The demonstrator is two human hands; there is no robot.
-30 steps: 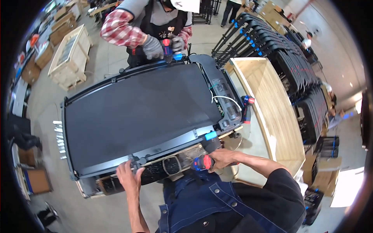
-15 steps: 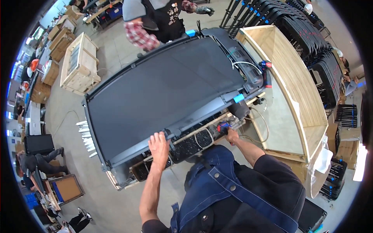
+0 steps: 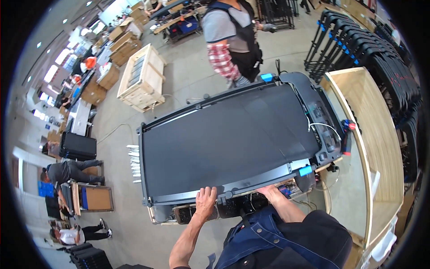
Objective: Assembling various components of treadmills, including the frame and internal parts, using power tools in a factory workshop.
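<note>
A treadmill deck with a wide black belt lies across a wooden stand in front of me. My left hand grips its near side rail, fingers curled over the top edge. Further right, my right hand holds the same rail at its lower edge, its fingers partly hidden beneath. Beside the right hand, below the rail, a blue and red power tool rests among small parts. Blue pieces sit on the deck's right-end corners. Exposed wiring and a white cable show at that end.
An open wooden crate stands right of the deck, with a red and black power tool at its edge. A co-worker stands beyond the far rail. Black frames are stacked behind. White rods stick out at left.
My right hand has let go of the power tool and moved left onto the near rail. My left hand's fingers have curled. The co-worker has turned, and my view has shifted.
</note>
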